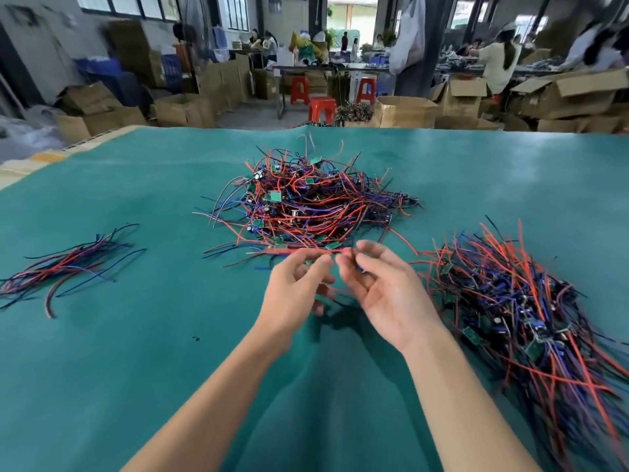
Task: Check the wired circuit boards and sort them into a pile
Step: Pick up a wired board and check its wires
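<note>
Holding a red wire (308, 251) stretched between them, both hands hover just in front of the tangled heap of wired boards (306, 202) at the middle of the green table cover (136, 352). The left hand (294, 294) has its fingers curled, thumb and forefinger pinching the wire near its left part; a small green board seems to sit by those fingertips, though blur makes that hard to tell. The right hand (384, 291) is turned palm up, fingers loosely bent, with fingertips pinching the same wire at its right end.

Right of the heap, and near the right hand, lies a long sorted pile (531, 318) of boards with red, blue and black leads, running toward the near edge of the table. Well to the left of the heap rests a small bundle of loose wires (68, 264), with no boards showing among them.

Beyond the heap, past the far table edge, stand cardboard boxes (405, 112) and red stools (321, 109), with people working at benches farther back.
</note>
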`<state>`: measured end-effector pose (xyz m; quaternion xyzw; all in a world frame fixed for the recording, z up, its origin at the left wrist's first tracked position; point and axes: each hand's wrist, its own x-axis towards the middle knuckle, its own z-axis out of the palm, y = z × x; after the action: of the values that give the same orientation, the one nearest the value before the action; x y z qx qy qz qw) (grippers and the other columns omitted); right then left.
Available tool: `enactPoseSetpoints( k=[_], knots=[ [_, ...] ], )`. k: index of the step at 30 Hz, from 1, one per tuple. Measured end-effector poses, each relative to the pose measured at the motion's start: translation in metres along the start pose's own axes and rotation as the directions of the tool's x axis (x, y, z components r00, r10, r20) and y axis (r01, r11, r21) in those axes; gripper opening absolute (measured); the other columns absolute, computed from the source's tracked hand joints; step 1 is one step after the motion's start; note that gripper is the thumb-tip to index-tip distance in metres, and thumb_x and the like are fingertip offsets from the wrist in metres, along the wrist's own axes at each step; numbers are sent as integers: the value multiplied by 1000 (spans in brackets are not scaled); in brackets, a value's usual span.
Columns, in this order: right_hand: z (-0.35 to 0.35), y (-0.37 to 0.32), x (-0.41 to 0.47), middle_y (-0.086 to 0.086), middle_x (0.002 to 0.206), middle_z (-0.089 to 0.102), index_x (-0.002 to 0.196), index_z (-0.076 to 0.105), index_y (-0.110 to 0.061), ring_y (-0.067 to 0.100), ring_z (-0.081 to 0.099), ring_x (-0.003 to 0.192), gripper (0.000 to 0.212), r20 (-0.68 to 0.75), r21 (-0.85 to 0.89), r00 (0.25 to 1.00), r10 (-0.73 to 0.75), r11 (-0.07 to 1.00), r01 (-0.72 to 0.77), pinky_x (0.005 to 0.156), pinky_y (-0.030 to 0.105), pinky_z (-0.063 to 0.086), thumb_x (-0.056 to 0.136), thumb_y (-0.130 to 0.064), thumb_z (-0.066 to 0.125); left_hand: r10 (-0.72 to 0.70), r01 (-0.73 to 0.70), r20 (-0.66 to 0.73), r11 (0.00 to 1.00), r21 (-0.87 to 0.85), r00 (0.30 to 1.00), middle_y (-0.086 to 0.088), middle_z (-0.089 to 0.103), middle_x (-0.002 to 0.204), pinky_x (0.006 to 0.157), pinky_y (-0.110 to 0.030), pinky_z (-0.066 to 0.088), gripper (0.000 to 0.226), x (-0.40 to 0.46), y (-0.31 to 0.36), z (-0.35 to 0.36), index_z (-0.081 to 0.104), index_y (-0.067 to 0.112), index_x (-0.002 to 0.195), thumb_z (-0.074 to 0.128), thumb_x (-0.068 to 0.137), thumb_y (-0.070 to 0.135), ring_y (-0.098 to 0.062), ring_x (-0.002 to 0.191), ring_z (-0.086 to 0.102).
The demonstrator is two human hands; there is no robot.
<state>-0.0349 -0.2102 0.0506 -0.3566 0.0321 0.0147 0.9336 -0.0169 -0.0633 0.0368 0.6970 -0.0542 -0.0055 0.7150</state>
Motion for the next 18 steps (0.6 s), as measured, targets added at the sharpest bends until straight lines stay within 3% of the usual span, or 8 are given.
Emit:
enactPoseSetpoints(
  k=[2,5,7,9,13,18],
  knots=[
    [9,13,-4,9,89,75,98,67,-11,20,73,80,21,10,-219,1000,15,976,-13,67,26,58,92,6,58,-35,47,63,978,-206,997,-5,72,83,49,-22,46,14,-14,3,-8,73,24,98,59,98,19,-15,65,65],
    [18,28,-10,8,86,75,93,71,-7,15,70,73,19,19,-395,999,-43,918,47,61,23,53,89,9,61,-38,60,81,955,-290,996,-10,72,89,58,-26,50,16,-27,-1,-20,77,21,99,67,90,13,-21,76,65],
    [17,38,-17,13,86,75,89,72,-3,18,70,72,18,-12,-429,997,-81,901,68,64,24,55,86,13,64,-44,74,95,940,-333,994,-14,74,91,65,-28,54,19,-36,-9,-26,77,16,99,69,83,10,-25,82,68],
    [13,47,-24,12,83,75,84,74,-4,20,68,71,17,-80,-471,990,-119,879,67,66,26,56,85,12,68,-23,52,114,963,-264,993,-15,75,96,70,-26,54,17,-43,-17,-28,75,10,105,69,89,8,-23,86,69],
    [7,53,-29,13,80,72,77,73,-6,22,67,73,14,-164,-503,970,-178,861,73,64,28,58,86,5,73,10,7,113,989,-149,994,-14,77,92,67,-23,51,20,-42,-21,-25,75,9,105,71,89,21,-20,80,69],
    [4,46,-27,11,82,67,96,70,-1,21,69,77,10,-137,-409,984,-114,911,48,70,31,60,90,7,67,-11,22,65,983,-184,998,-8,78,91,63,-19,50,10,-36,-24,-22,78,8,95,73,86,9,-13,79,68]
  ],
)
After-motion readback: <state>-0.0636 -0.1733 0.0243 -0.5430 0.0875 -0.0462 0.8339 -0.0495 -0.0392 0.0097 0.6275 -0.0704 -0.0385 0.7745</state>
